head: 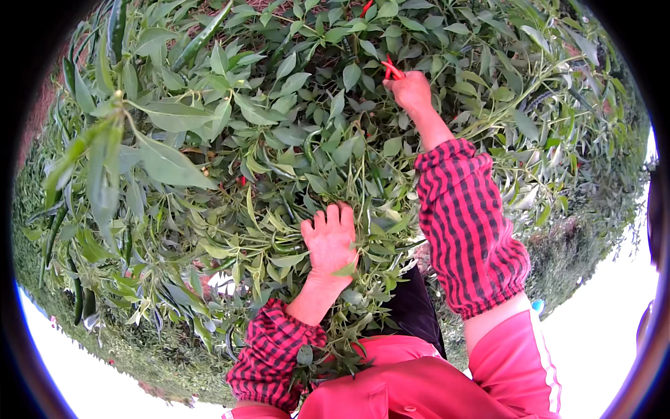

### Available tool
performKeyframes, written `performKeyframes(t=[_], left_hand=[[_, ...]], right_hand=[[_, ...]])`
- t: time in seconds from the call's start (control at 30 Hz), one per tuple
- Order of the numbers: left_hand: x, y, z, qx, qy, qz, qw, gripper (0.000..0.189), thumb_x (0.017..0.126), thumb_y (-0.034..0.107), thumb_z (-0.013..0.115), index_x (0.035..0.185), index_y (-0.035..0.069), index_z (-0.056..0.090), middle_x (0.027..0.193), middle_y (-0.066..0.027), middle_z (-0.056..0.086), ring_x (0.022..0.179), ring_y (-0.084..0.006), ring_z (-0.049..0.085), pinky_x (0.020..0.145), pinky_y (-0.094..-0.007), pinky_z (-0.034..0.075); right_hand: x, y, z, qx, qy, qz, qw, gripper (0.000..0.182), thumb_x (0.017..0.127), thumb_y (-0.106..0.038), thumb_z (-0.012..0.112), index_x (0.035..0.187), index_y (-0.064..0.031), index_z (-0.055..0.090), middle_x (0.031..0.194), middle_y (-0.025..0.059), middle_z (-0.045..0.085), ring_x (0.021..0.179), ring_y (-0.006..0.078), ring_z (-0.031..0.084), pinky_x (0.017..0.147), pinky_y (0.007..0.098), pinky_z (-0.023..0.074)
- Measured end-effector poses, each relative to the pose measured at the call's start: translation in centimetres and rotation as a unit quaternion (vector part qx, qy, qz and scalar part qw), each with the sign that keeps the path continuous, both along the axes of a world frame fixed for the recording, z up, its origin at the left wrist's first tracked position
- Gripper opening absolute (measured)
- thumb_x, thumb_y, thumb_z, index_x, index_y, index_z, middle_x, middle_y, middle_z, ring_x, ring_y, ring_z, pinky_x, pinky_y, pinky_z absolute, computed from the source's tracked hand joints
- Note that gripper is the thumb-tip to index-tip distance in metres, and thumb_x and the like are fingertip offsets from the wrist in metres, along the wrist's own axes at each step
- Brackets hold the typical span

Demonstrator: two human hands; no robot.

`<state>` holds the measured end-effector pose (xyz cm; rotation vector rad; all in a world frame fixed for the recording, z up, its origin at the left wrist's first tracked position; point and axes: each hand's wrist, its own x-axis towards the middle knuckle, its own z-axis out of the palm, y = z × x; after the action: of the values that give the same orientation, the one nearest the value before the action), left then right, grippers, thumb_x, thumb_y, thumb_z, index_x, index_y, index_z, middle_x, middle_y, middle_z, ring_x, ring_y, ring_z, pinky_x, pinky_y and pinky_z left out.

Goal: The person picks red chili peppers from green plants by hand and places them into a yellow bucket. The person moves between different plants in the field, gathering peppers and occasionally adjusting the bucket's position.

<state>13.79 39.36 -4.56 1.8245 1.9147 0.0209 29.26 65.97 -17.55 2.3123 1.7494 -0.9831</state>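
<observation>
My right hand [412, 93] reaches into the upper part of the chili pepper plants and grips red chili peppers [392, 70], whose tips stick out past the fingers. Lower down, my left hand [331, 240] presses on the leafy stems [293, 243] with its fingers spread and back upward; its fingertips are partly hidden among leaves. Just above it, a curved green chili pepper [310, 147] hangs in the foliage. Another red chili [367, 7] shows at the top edge. Checked red-and-black sleeve covers [466, 225] wrap both forearms.
Large leaves [170, 157] stand close to the camera on the left. Long green chilies [203, 39] hang at upper left, more [76, 288] at lower left. A small red spot, likely a chili [242, 180], peeks through the leaves. Branches [523, 99] spread to the right.
</observation>
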Motion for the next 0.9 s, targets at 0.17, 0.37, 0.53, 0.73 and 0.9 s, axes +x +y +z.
performKeyframes(t=[0.17,0.37,0.53,0.73,0.9], left_hand=[[-0.2,0.0,0.2,-0.02,-0.004,-0.009,1.0,0.039,0.073,0.021,0.058,0.109,0.005,0.058,0.089,-0.0065,0.053,0.076,-0.0247,0.056,0.069,-0.041,0.039],[0.1,0.3,0.4,-0.038,-0.01,0.008,0.999,0.038,0.07,0.022,0.061,0.106,0.008,0.058,0.09,-0.0051,0.054,0.078,-0.0242,0.058,0.066,-0.0414,0.039],[0.3,-0.1,0.3,-0.064,-0.07,0.058,0.994,0.042,0.07,0.022,0.064,0.108,0.007,0.062,0.097,-0.008,0.058,0.088,-0.029,0.06,0.073,-0.0448,0.044],[-1.0,-0.8,-1.2,-0.018,-0.235,0.226,0.945,0.032,0.072,0.007,0.062,0.104,0.002,0.066,0.109,-0.0138,0.058,0.104,-0.0365,0.053,0.087,-0.045,0.045],[-4.5,0.7,-2.4,0.093,-0.352,0.523,0.771,0.019,0.083,-0.007,0.046,0.1,-0.001,0.055,0.1,-0.0116,0.054,0.089,-0.0199,0.057,0.074,-0.0294,0.05]], right_hand=[[0.6,-0.1,-0.5,-0.065,0.055,0.021,0.996,0.031,0.077,-0.035,0.072,0.087,-0.0053,0.072,0.079,0.0158,0.068,0.071,0.0274,0.066,0.071,0.0375,0.0508],[-0.4,-1.5,3.9,-0.212,0.423,-0.31,0.825,0.016,0.088,-0.026,0.064,0.09,-0.0121,0.057,0.063,-0.0056,0.045,0.041,0.0032,0.03,0.037,0.0216,0.0206],[-8.8,-5.9,13.0,-0.304,0.536,-0.068,0.785,0.022,0.084,-0.013,0.064,0.104,-0.0035,0.064,0.074,0.0043,0.064,0.046,0.0034,0.044,0.039,0.0204,0.0326],[-16.5,-14.1,6.3,-0.169,0.45,0.063,0.875,0.019,0.079,-0.016,0.064,0.093,-0.0019,0.066,0.069,0.006,0.059,0.063,0.0123,0.055,0.061,0.0302,0.0459],[-11.0,-14.3,1.1,-0.138,0.413,0.034,0.9,0.019,0.08,-0.017,0.062,0.088,-0.0003,0.061,0.066,0.0059,0.051,0.061,0.0149,0.047,0.06,0.0349,0.042]])
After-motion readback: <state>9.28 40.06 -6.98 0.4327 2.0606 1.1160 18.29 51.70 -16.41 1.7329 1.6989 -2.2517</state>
